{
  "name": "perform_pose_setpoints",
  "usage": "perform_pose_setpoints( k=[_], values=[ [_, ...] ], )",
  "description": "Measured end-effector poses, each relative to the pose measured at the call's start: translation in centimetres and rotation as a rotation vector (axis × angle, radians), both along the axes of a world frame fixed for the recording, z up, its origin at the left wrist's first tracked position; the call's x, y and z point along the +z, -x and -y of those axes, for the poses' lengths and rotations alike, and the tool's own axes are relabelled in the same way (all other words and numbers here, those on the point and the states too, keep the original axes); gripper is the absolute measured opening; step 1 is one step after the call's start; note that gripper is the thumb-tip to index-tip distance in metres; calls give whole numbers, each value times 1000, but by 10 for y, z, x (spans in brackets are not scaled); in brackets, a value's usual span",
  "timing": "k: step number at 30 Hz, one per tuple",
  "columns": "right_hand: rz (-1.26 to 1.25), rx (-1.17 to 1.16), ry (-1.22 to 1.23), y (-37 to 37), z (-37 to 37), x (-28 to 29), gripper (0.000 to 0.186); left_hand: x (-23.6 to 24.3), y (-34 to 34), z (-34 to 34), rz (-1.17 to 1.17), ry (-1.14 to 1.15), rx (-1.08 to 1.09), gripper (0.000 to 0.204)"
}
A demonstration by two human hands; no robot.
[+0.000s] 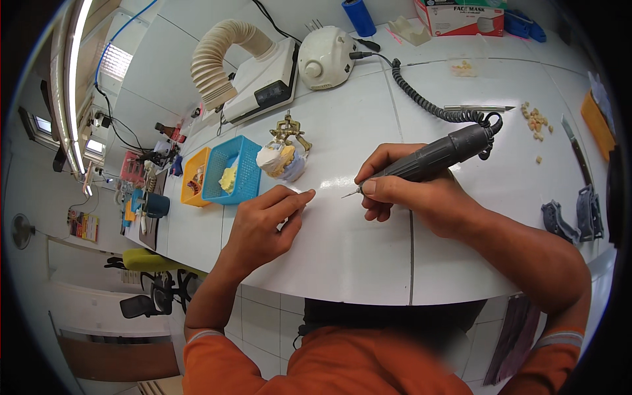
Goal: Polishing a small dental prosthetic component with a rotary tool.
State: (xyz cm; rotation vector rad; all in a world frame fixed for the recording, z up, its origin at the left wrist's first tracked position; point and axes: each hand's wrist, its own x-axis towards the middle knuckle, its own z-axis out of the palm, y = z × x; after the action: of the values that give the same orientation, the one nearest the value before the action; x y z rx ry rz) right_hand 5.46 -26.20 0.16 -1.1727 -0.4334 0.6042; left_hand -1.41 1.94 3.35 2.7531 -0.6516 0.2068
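My right hand [421, 191] grips a black rotary handpiece [438, 155] like a pen, its thin metal bur [350, 194] pointing left just above the white table. A coiled black cord [428, 99] runs from its back end to a white control unit [326, 58]. Across from the bur tip, my left hand [266, 224] rests near the table with index finger stretched out and thumb apart; I see nothing in it. Beyond the left hand stands a dental cast [280, 161] with yellowish wax, mounted on a brass articulator [288, 128].
Left of the cast sit a blue basket [247, 168] and an orange basket [191, 191]. A white dust extractor [260, 89] with a ribbed hose stands behind. To the right lie small yellowish teeth [536, 122], a metal scalpel-like tool [477, 108], a knife [578, 151] and grey curved pieces [559, 220].
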Motion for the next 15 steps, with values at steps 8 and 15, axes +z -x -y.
perform_pose_setpoints(
  k=[8,15],
  values=[
    [45,-18,38,3,0,3,24,1,8,-3,69,-242,-43,14],
    [48,-12,64,4,0,5,23,-2,17,-7,100,-258,27,14]
  ],
)
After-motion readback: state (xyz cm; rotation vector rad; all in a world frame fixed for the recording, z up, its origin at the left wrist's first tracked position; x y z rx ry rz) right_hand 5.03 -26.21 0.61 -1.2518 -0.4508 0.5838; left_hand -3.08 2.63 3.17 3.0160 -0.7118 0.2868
